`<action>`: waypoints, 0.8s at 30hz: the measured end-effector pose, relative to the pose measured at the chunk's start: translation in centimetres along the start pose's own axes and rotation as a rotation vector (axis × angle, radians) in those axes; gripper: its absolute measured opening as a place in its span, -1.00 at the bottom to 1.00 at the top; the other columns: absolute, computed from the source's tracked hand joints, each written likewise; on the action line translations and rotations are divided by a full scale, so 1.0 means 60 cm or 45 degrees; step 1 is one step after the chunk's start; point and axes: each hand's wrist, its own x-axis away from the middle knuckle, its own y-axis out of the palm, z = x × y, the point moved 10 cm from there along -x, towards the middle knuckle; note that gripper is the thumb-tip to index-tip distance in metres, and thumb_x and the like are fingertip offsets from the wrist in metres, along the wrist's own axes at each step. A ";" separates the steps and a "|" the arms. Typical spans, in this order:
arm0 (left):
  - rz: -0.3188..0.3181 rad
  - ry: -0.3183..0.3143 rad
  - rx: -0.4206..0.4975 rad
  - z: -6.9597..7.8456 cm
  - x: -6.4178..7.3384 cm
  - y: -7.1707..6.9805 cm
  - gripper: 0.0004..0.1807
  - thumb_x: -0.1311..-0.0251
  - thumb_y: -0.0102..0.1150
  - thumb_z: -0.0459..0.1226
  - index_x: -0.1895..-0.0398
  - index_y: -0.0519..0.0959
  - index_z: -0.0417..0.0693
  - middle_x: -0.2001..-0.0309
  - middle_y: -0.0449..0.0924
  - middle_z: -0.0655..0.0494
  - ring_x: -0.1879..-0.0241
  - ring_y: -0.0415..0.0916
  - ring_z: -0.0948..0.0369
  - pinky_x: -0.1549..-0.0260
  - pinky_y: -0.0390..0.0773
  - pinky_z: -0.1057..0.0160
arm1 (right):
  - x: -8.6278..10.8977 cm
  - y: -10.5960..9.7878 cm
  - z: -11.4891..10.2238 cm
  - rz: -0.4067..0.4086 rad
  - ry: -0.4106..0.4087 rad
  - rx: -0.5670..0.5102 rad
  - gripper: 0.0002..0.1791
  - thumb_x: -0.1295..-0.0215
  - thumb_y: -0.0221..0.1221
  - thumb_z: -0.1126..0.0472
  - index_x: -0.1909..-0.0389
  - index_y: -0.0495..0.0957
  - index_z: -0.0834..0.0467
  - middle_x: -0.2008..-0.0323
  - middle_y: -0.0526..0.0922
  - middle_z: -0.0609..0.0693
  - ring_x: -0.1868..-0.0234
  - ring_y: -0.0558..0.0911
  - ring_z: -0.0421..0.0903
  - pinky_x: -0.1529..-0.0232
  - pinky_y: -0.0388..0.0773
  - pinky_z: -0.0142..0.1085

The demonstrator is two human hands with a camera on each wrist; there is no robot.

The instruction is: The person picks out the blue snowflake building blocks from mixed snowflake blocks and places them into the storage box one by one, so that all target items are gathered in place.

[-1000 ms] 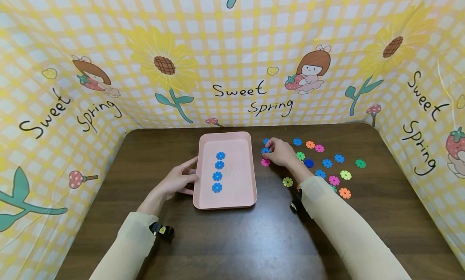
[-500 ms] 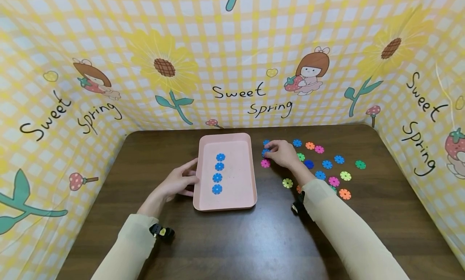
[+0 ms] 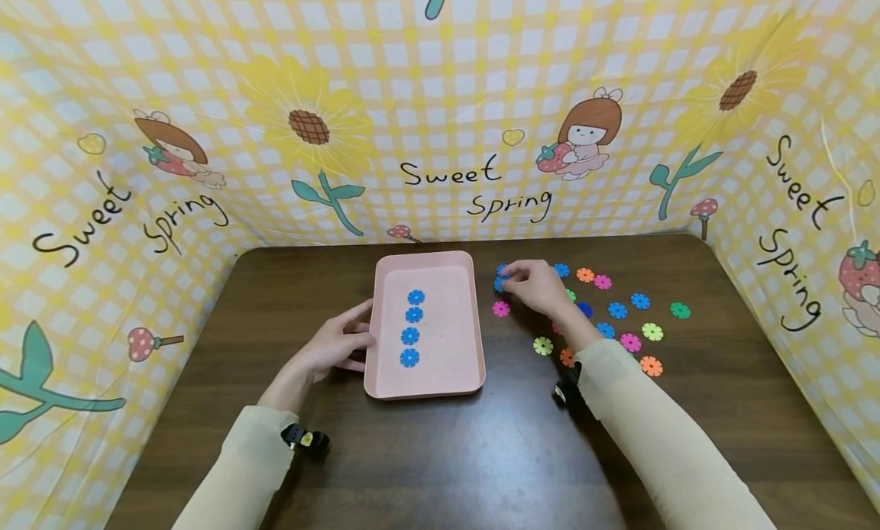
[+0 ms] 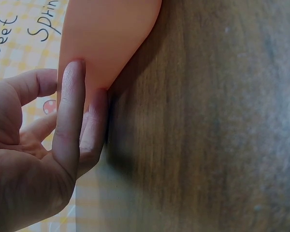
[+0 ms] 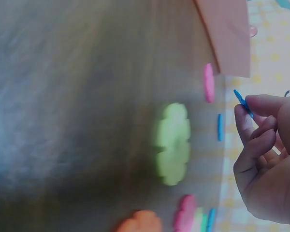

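Observation:
In the right wrist view, my right hand [image 5: 268, 154] pinches a blue snowflake disc [image 5: 240, 99] between thumb and index finger, raised above the table. From the head view, this right hand [image 3: 538, 287] is right of the pink tray [image 3: 462, 377]. Another blue disc [image 5: 220, 127] lies below it, near a pink disc [image 3: 501, 308]. My left hand [image 3: 335, 344] is at the tray's left side. Its extended fingers [image 4: 70, 111] touch the outer wall. Inside the tray, several blue discs, among them a front one [image 3: 409, 357], lie flat in a column.
Loose discs in several colours are spread over the table's right side, including an orange one [image 3: 651, 366], a yellow-green one [image 3: 652, 332] and a green one [image 3: 681, 311]. A yellow checked cloth [image 3: 426, 95] surrounds the dark wooden table [image 3: 440, 469].
My right hand has lifted slightly with the blue disc pinched, drawing away from the pink disc. The left hand and the tray keep their places.

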 end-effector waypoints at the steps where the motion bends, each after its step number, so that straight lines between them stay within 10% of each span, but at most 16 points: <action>1: 0.001 0.000 0.001 0.000 0.000 0.000 -0.13 -0.39 0.19 -0.35 -0.69 0.08 0.23 -0.33 0.36 -0.34 -0.01 0.65 -0.07 0.23 0.76 -0.07 | 0.000 -0.001 -0.006 -0.001 -0.010 0.002 -0.73 -0.39 0.33 0.08 -0.04 0.74 0.05 0.21 0.73 0.03 0.29 0.64 0.00 0.32 0.59 -0.16; 24: -0.003 -0.004 0.001 -0.004 -0.002 -0.001 -0.13 -0.39 0.20 -0.34 -0.68 0.08 0.23 -0.33 0.37 -0.33 -0.01 0.65 -0.06 0.23 0.76 -0.06 | -0.030 0.065 -0.128 -0.085 -0.211 -0.177 -0.67 -0.40 0.32 0.16 -0.12 0.73 0.14 0.18 0.76 0.03 0.13 0.67 -0.01 0.17 0.66 -0.15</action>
